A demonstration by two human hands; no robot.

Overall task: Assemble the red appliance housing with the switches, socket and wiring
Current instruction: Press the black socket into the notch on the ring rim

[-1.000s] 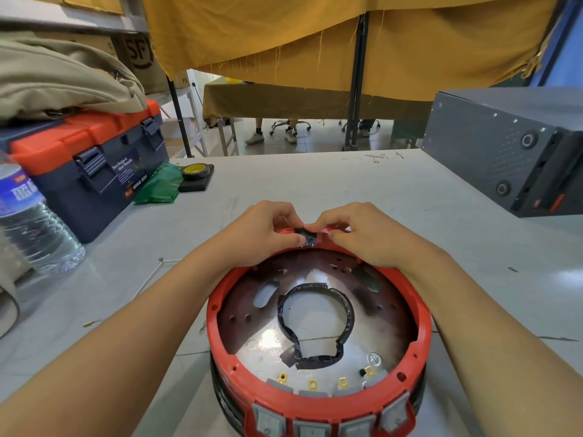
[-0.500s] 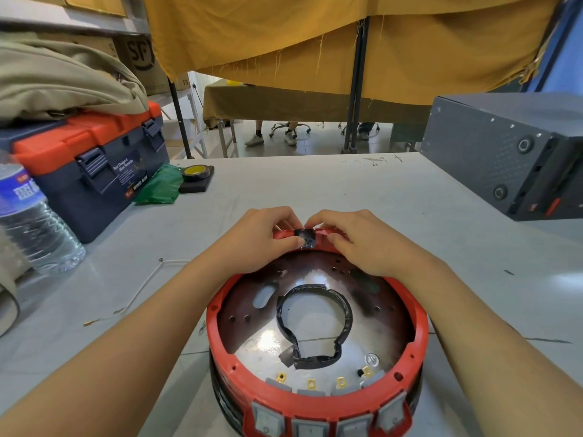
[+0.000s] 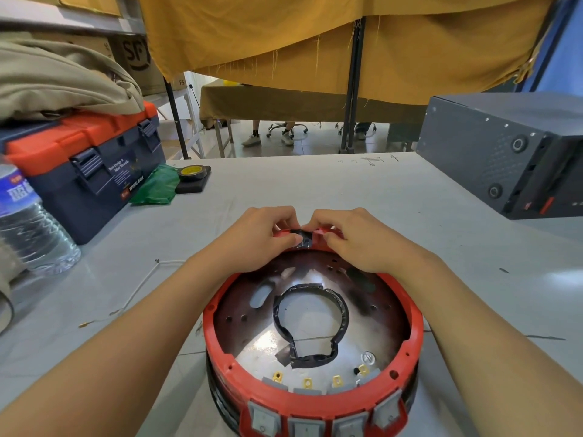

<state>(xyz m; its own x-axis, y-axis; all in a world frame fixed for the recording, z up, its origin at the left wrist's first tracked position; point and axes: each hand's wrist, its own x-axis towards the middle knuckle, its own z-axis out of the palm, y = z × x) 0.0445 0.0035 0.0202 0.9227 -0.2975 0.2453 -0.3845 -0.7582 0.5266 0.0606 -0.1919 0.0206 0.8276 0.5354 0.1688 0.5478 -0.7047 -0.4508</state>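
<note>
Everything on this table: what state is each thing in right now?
Red housing: open on top, inside showing.
Grey switches: fitted in the near wall.
Black part: pinched at the far rim.
Left hand: gripping it.
Right hand: gripping it.
Toolbox: closed.

black part (image 3: pixel 304 237): mostly hidden between both hands' fingertips, perhaps the socket
switches (image 3: pixel 325 421): cut off below the forearms

2 bare forearms, no sleeves visible, bare left hand (image 3: pixel 262 238), bare right hand (image 3: pixel 356 238)
</note>
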